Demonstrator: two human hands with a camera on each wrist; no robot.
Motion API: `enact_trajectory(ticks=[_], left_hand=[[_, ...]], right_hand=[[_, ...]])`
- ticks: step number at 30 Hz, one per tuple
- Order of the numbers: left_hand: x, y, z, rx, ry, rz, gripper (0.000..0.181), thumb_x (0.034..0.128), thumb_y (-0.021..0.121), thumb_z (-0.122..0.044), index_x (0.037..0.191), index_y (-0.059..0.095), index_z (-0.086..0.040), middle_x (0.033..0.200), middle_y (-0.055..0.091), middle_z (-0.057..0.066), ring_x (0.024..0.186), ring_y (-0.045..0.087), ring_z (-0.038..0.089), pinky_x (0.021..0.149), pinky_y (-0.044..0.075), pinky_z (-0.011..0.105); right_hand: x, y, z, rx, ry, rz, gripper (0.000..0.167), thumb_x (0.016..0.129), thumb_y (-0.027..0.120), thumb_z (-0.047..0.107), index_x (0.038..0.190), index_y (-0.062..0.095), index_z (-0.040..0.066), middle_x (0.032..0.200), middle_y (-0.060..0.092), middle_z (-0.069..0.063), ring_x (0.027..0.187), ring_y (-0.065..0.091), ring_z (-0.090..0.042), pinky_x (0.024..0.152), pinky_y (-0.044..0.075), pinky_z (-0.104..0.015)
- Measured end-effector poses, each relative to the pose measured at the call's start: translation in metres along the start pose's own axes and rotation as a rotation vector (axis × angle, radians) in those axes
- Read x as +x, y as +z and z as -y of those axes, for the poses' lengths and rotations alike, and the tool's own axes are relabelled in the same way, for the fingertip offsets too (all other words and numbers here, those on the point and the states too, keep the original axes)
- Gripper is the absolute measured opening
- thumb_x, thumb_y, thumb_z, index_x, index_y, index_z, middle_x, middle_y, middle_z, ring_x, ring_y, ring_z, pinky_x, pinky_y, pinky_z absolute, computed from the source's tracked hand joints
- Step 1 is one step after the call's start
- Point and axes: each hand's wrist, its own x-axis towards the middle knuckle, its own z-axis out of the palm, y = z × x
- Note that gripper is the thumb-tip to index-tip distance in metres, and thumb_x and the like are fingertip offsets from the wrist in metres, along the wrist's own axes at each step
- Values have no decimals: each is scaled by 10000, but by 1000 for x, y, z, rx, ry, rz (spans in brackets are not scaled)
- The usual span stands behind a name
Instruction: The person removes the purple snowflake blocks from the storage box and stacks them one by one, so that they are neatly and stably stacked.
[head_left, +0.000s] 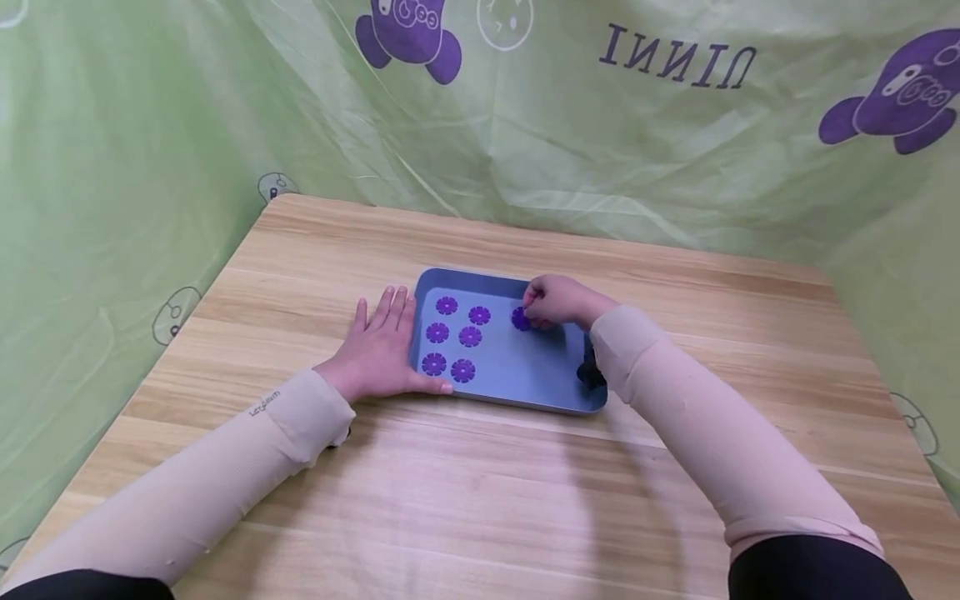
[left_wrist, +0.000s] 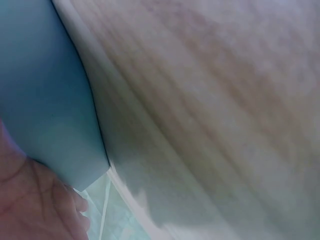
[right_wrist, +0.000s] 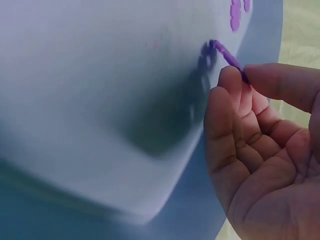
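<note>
A shallow blue-grey tray [head_left: 517,379] lies on the table, with several purple notched plastic discs [head_left: 470,337] set out in its left half. My right hand [head_left: 558,302] is over the tray's far right part, pinching one purple disc [right_wrist: 229,56] between thumb and fingertips. In the right wrist view that disc is tilted, its lower edge at or just above the tray floor; which, I cannot tell. Along the tray's left wall rests my left hand [head_left: 382,350], fingers straight and spread, thumb along the near rim. The left wrist view shows only part of that palm [left_wrist: 35,200].
Under the tray is a light wood-grain table [head_left: 480,500]. Green printed curtains [head_left: 637,167] hang behind it and at both sides. A small black object [head_left: 590,371] shows below the right cuff, over the tray's right edge.
</note>
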Motion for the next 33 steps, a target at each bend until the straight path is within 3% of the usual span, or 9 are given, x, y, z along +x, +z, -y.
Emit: enact_trajectory(ticks=[9, 22, 33], left_hand=[[2, 2, 2, -15, -13, 11, 1523, 669, 596, -960, 1619, -43, 44, 1698, -93, 217, 1553, -155, 351, 1191, -164, 578], [-1, 1, 1, -38, -8, 14, 1503, 693, 625, -926, 1615, -45, 54, 1692, -95, 224, 1549, -160, 357, 1193, -153, 584], [2, 4, 3, -42, -8, 4, 1507, 688, 625, -928, 1616, -45, 53, 1694, -87, 225, 1550, -156, 358, 1190, -165, 577]], right_hand=[[-14, -21, -15, 168, -32, -22, 97, 1027, 540, 16, 1039, 586, -68, 867, 608, -81, 754, 571, -148, 702, 525, -279], [-36, -42, -39, 231, -22, -57, 160, 1058, 537, 59, 1090, 580, -91, 875, 641, -59, 787, 605, -149, 731, 549, -275], [-59, -64, -73, 232, -27, -99, 193, 1063, 539, 60, 1131, 586, -114, 931, 668, -62, 858, 630, -147, 789, 570, -309]])
